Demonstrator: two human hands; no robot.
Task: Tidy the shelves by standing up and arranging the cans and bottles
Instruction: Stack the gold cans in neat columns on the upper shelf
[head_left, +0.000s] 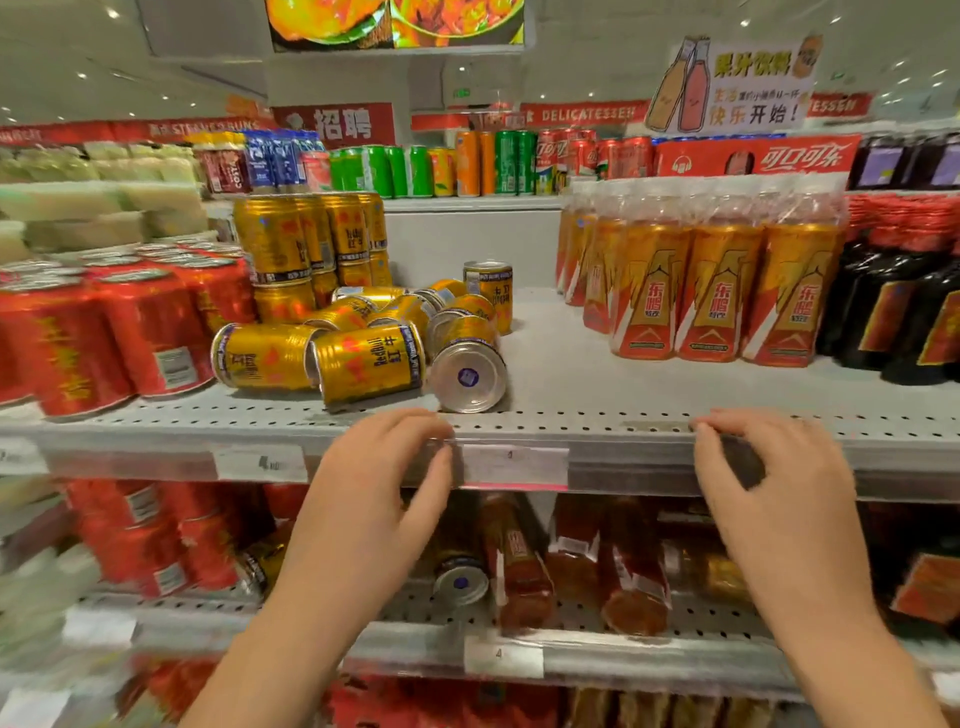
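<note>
Gold cans (363, 358): a heap lying on their sides, left of centre on the middle shelf (597, 415); not yet stood up.
Red cans (104, 332): upright, just left of the heap; not to be knocked.
Gold stack (291, 244): upright in two tiers behind the heap; judged the row to line up against.
Front can (374, 366): on its side near the shelf edge; judged the sensible first pick, gripped round the body and turned upright.
Left hand (374, 493): empty, fingers loosely curled at the shelf's front edge, just below the heap.
End-on can (467, 376): base facing out, near the edge; likely to roll off if its neighbours are pulled first.
Standing can (488, 291): upright behind the heap's right side.
Right hand (769, 493): empty, fingers loosely curled at the edge, well right of the heap; could guard against rolling cans.
Orange bottles (717, 291): upright, well apart from the heap; no attention needed.
</note>
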